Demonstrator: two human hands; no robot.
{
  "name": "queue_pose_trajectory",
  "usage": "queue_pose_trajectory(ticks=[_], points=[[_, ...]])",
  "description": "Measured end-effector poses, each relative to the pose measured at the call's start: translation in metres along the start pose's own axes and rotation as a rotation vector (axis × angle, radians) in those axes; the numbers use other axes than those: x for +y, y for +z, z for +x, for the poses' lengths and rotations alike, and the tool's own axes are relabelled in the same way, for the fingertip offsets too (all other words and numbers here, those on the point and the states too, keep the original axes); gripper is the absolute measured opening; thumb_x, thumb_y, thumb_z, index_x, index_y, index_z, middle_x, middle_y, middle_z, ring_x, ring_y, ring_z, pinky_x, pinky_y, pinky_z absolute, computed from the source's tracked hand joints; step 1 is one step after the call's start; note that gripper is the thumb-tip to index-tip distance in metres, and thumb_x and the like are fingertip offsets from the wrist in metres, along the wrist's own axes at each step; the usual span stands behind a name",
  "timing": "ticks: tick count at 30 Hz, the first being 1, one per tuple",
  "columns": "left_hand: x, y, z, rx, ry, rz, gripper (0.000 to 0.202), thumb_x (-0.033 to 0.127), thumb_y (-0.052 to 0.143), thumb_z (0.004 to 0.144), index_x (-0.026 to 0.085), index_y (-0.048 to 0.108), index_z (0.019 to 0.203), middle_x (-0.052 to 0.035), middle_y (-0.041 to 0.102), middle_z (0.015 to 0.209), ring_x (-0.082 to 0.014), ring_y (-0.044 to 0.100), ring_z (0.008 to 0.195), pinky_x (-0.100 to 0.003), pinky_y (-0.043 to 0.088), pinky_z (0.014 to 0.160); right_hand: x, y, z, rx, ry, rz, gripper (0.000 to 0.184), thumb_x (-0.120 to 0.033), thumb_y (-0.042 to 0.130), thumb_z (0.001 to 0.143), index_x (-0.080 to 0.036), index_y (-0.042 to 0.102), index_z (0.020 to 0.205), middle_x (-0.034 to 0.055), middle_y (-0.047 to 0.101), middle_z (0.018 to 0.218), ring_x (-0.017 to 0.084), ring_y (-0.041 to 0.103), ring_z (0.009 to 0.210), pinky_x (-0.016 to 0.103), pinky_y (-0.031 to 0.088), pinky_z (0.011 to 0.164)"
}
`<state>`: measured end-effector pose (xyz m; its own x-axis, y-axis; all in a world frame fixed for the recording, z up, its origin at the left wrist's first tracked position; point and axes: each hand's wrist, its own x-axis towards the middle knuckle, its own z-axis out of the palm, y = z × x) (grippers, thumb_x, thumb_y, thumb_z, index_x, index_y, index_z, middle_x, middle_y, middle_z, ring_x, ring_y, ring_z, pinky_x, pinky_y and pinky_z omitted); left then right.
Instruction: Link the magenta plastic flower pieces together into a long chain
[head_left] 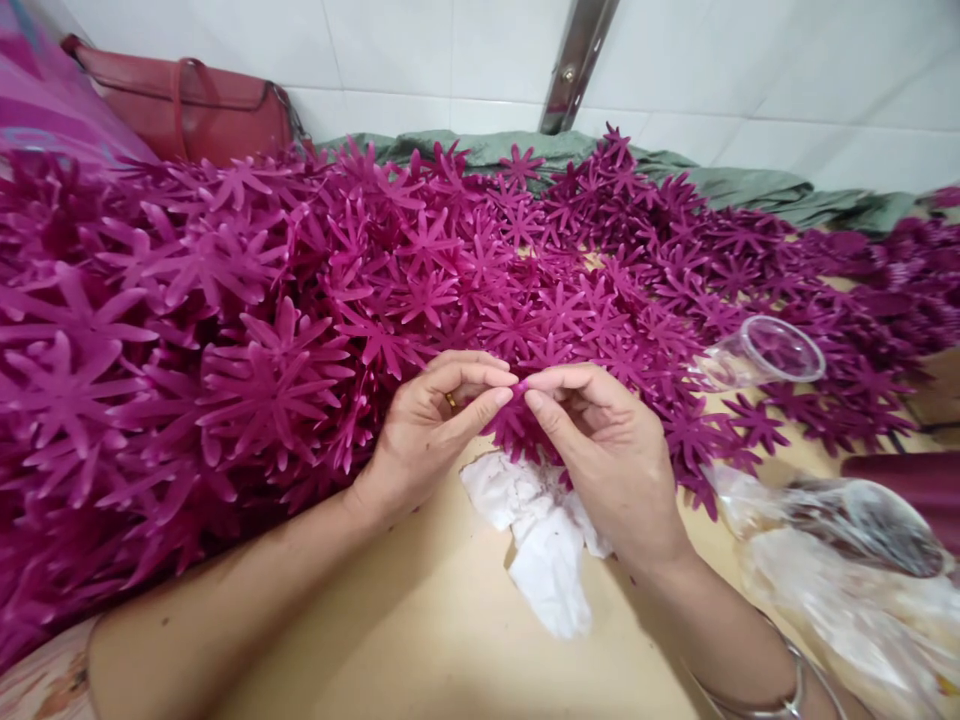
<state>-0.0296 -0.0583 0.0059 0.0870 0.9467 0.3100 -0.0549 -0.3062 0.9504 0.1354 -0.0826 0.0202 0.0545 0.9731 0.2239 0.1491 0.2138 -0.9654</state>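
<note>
My left hand point(420, 430): raised near the middle of the view, thumb and forefinger closed at the tips; a gold-coloured ring point(451, 400) shows on one finger
My right hand point(619, 450): facing the left, thumb and forefinger pinched in the same way; a silver-coloured bangle point(798, 672) circles the wrist
Pinched between them: a tiny purple piece point(523, 384), right where the two sets of fingertips nearly meet; I cannot tell whether it joins the purple shape just below
Heap: magenta-purple star-shaped flowers point(277, 390) with narrow, round-tipped petals; piled thickly on my left, thinner and darker towards my right
Work surface: a pale yellowish tabletop point(390, 610), showing in front of me and in gaps among the flowers
Below my hands: crumpled white tissue point(551, 585), partly behind my right hand
On my right: a clear plastic cup point(757, 365) tipped over beside the flowers; nearer me, crumpled clear plastic bags point(840, 590), with something dark among them that I cannot make out
At the back: a red handbag point(180, 105) at the left, green cloth point(480, 148) along the far edge, and a white tiled wall point(397, 45) with a metal upright point(577, 65)
</note>
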Motion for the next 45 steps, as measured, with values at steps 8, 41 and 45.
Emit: queue_pose_trajectory(ticks=[8, 41, 45], points=[[-0.003, 0.002, 0.000, -0.015, -0.070, -0.186, 0.017, 0.021, 0.080, 0.082, 0.020, 0.077, 0.098, -0.0026, 0.068, 0.107, -0.0116, 0.071, 0.090, -0.021, 0.060, 0.081, -0.002, -0.001, 0.001, 0.047, 0.014, 0.035, 0.006, -0.021, 0.071, 0.091, -0.023, 0.072, 0.096, -0.0005, 0.069, 0.087, 0.014, 0.063, 0.082, 0.027, 0.053, 0.080], [0.004, 0.003, -0.010, -0.043, 0.302, 0.403, 0.013, 0.012, 0.068, 0.088, 0.020, 0.077, 0.094, -0.0054, 0.080, 0.092, -0.0152, 0.075, 0.085, -0.026, 0.061, 0.082, -0.006, -0.003, -0.003, 0.103, -0.397, -0.581, 0.005, -0.022, 0.070, 0.092, -0.026, 0.074, 0.092, 0.0036, 0.071, 0.094, 0.021, 0.069, 0.091, 0.040, 0.053, 0.086], [0.003, 0.004, -0.010, -0.032, 0.310, 0.412, 0.015, 0.012, 0.067, 0.088, 0.020, 0.078, 0.096, -0.0055, 0.081, 0.094, -0.0155, 0.075, 0.085, -0.026, 0.062, 0.082, -0.006, -0.003, -0.004, 0.106, -0.418, -0.647, 0.005, -0.024, 0.070, 0.091, -0.027, 0.074, 0.094, 0.0035, 0.074, 0.096, 0.022, 0.070, 0.092, 0.042, 0.051, 0.087]])
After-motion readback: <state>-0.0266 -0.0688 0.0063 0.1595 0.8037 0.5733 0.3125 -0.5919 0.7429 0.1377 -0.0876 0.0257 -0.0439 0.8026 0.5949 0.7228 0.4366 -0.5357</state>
